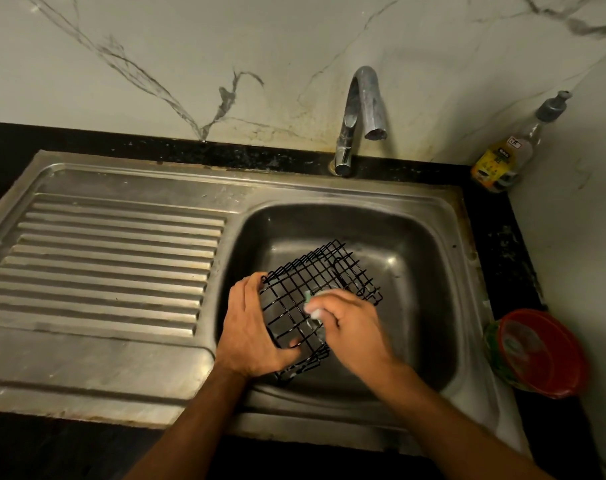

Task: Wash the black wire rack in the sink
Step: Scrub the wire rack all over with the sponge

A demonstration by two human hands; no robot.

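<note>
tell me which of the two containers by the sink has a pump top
The clear bottle with the yellow label, in the back right corner by the wall. The red tub near the basin's front right has no pump.

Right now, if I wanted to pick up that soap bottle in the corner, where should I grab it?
Probably by the clear upper body just under the pump of the soap bottle, coming from the front left. It stands tilted in the corner where the two walls meet, so the back and right look blocked, and the narrower upper part should fit a hand better than the wide labelled base.
</note>
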